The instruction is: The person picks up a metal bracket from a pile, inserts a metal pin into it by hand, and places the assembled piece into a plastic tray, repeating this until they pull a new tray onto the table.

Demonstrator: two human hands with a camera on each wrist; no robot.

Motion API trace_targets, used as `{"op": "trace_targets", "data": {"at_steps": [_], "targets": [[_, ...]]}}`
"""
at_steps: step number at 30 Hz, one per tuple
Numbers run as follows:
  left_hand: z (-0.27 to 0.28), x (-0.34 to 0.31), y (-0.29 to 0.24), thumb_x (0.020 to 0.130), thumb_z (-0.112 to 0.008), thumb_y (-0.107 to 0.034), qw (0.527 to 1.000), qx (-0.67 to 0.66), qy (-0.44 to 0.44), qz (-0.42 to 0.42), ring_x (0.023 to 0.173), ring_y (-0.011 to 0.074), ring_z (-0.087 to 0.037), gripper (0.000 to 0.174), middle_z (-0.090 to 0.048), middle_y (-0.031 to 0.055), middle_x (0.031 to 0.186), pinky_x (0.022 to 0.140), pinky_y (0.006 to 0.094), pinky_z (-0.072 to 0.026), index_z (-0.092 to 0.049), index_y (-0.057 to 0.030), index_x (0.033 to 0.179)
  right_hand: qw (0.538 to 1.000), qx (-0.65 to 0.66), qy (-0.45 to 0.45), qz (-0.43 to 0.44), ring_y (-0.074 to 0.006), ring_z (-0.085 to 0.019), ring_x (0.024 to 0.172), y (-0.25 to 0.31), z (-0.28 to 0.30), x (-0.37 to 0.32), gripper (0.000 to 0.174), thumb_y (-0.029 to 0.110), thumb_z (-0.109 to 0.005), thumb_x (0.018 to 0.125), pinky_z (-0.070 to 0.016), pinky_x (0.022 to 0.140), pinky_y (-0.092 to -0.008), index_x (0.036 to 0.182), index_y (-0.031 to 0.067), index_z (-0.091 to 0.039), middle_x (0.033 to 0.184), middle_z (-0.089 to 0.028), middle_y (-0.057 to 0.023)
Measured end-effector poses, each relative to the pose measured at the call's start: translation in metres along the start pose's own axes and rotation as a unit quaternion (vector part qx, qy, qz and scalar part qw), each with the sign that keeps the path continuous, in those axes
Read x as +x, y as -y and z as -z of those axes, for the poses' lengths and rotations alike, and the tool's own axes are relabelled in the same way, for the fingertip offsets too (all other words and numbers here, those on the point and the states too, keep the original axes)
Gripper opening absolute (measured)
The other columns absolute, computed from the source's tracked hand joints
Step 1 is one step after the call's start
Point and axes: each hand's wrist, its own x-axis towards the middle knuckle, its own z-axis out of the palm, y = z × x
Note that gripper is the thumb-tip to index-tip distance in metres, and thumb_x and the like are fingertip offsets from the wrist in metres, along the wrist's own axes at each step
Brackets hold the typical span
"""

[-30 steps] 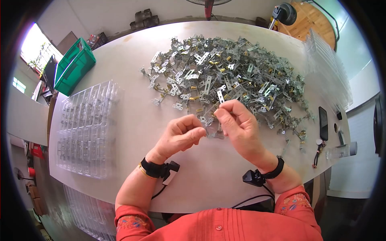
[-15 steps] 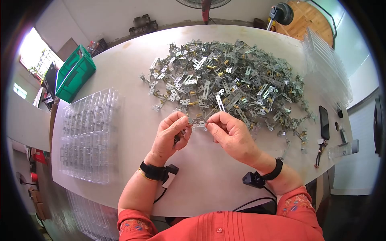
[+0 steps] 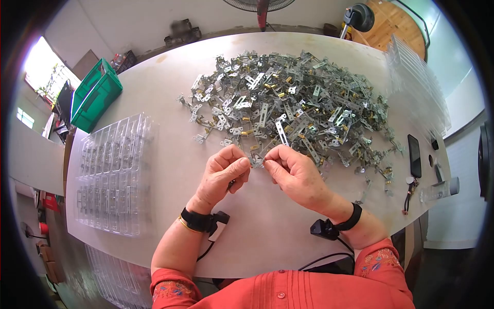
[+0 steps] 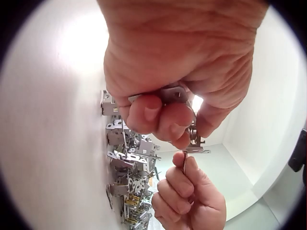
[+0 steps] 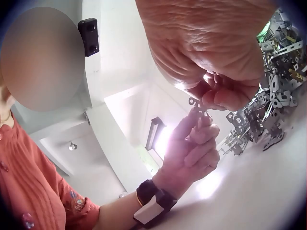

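Observation:
Between finger and thumb the left hand (image 3: 222, 172) pinches a small metal part (image 5: 199, 106). A second flat metal piece (image 4: 165, 95) lies under its curled fingers in the left wrist view. The right hand (image 3: 301, 180) meets it from the other side, thumb and forefinger pinching a thin metal strip (image 4: 185, 162) upright against that part. Both hands are just in front of a large pile of metal brackets (image 3: 288, 98), some with brass-coloured pieces. How the strip and the part join is hidden by the fingertips.
Clear plastic trays (image 3: 110, 175) with metal parts stand at the left, a green crate (image 3: 98, 98) behind them. Stacked clear trays (image 3: 419, 85) stand at the back right. A phone (image 3: 415, 157), a small cable and a clear bottle (image 3: 435, 191) lie at the right edge.
The hands have come together over the last second. The right hand has moved down and left from the pile's edge, and the left hand has closed round its parts.

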Motion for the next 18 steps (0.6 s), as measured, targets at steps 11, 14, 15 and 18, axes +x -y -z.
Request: {"op": "trace_targets", "data": {"at_steps": [11,14,15,18], "targets": [[-0.008,-0.002,-0.001,0.096,-0.069,-0.019,0.994,0.109,0.005,-0.015,0.053,0.0057,-0.051,0.019,-0.060,0.0015,0.070,0.047,0.0197,-0.0378,-0.057,-0.0049,0.091,0.989,0.107,0.066,-0.080,-0.0078,-0.057,0.071,0.008,0.011,0.005,0.020,0.018,-0.047,0.104,-0.0512,0.066,-0.0255,0.113,0.0041,-0.058,0.081,-0.061,0.0001],[-0.012,-0.003,0.003,0.094,-0.073,-0.019,0.991,0.132,0.015,-0.013,0.056,0.0036,-0.051,0.021,-0.058,-0.0021,0.070,0.048,0.0191,-0.0379,-0.058,-0.0053,0.090,0.990,0.102,0.065,-0.076,-0.0068,-0.056,0.072,0.005,0.011,0.005,0.017,0.020,-0.054,0.103,-0.0498,0.065,-0.0249,0.110,0.0058,-0.060,0.081,-0.061,0.0006],[-0.012,-0.003,0.004,0.093,-0.074,-0.020,0.989,0.143,0.019,-0.015,0.057,0.0021,-0.049,0.022,-0.055,-0.0047,0.070,0.048,0.0188,-0.0367,-0.058,-0.0057,0.089,0.992,0.083,0.069,-0.065,-0.0065,-0.056,0.073,0.003,0.011,0.005,0.015,0.019,-0.056,0.102,-0.0488,0.065,-0.0243,0.108,0.0062,-0.061,0.081,-0.061,0.0011],[-0.014,-0.003,0.005,0.092,-0.075,-0.019,0.988,0.151,0.024,-0.025,0.057,0.0013,-0.048,0.023,-0.054,-0.0057,0.070,0.049,0.0189,-0.0363,-0.057,-0.0060,0.088,0.996,0.058,0.062,-0.027,-0.0060,-0.055,0.073,-0.003,0.008,0.006,0.010,0.015,-0.060,0.100,-0.0468,0.066,-0.0234,0.105,0.0067,-0.063,0.082,-0.061,0.0020]]}}
